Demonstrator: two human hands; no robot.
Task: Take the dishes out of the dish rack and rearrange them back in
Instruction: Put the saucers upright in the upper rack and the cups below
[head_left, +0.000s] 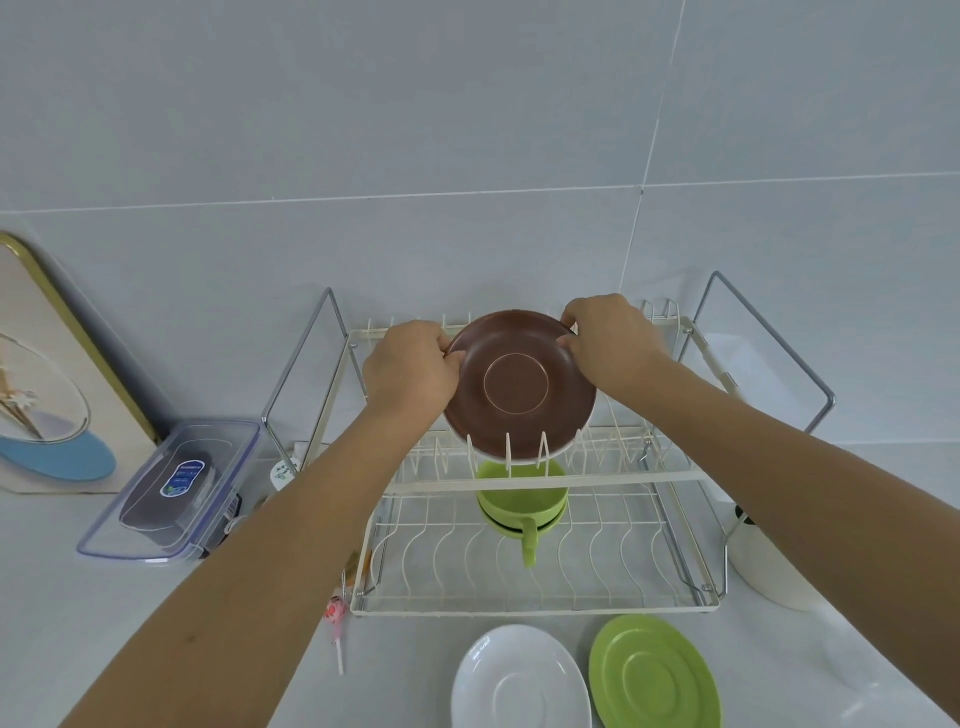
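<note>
White saucer (521, 680), green saucer (654, 675) before rack (535, 608).

Both bare forearms reach forward and upward from the lower corners, converging toward the middle. The left hand (410, 366) is seen from the back, its fingers (451, 347) curled and pinching a rim at its right side. The right hand (608, 338) mirrors it, thumb and fingers curled, pinching the opposite edge.

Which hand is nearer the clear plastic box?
Left. The left hand grips the brown plate's left rim, toward the box; the right hand grips its far rim.
</note>
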